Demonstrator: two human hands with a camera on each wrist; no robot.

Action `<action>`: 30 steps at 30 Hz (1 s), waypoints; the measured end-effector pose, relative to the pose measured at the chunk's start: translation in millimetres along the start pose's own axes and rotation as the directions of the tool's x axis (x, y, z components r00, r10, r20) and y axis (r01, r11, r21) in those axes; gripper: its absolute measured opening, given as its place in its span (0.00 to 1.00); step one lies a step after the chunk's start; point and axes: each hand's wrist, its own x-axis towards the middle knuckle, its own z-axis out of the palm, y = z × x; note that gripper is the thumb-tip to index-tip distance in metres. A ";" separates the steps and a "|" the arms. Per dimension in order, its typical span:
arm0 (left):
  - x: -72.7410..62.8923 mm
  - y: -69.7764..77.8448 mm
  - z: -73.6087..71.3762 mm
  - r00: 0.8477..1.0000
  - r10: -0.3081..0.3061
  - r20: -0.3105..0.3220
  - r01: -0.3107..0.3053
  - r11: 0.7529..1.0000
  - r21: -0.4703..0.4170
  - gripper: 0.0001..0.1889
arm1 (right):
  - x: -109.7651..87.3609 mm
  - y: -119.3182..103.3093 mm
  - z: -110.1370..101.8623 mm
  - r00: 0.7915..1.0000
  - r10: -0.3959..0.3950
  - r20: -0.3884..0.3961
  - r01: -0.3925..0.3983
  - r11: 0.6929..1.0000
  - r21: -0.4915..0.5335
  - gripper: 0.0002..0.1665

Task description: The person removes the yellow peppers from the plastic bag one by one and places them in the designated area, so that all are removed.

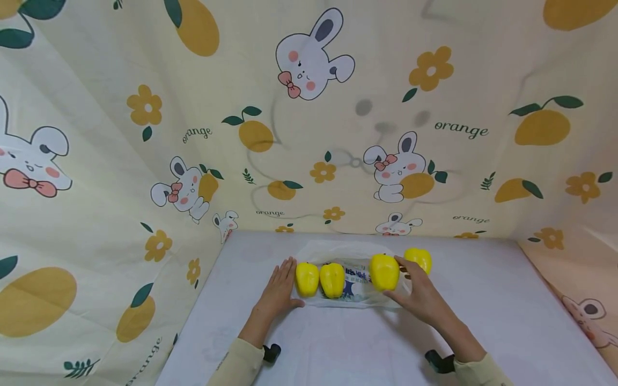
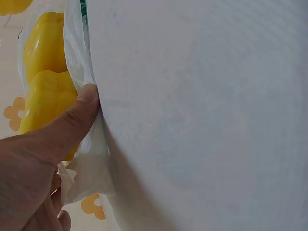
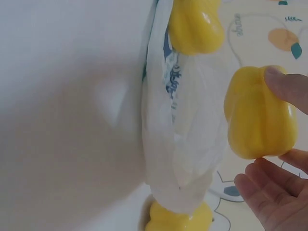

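Observation:
Between the thumb and fingers of my right hand (image 1: 419, 292), a yellow bell pepper (image 1: 384, 272) is held over the right part of a white plastic bag (image 3: 202, 110). Two more yellow bell peppers, a left one (image 1: 307, 279) and a right one (image 1: 332, 280), sit side by side on the bag's left part. My left hand (image 1: 280, 289) lies against the bag's left end with straight fingers beside the leftmost pepper. In the left wrist view its thumb rests along the bag's front edge. Blue print shows on the bag's film.
Another yellow bell pepper (image 1: 419, 260) stands on the white table (image 1: 338, 343), beyond the bag's right end and partly behind my right hand. A cloth (image 1: 309, 123) printed with rabbits and oranges hangs behind the table and along its sides.

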 end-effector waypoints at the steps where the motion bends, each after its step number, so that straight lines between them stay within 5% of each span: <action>1: 0.1 0.0 0.0 1.000 0.001 -0.003 -0.001 1.000 -0.003 0.64 | 0.0 0.3 -1.3 1.000 -0.001 0.001 0.001 1.000 -0.001 0.56; 30: 0.9 0.1 1.9 1.000 -0.020 0.004 0.020 1.000 -0.013 0.65 | -2.7 25.3 -40.4 0.999 0.029 -0.019 -0.030 0.998 -0.052 0.58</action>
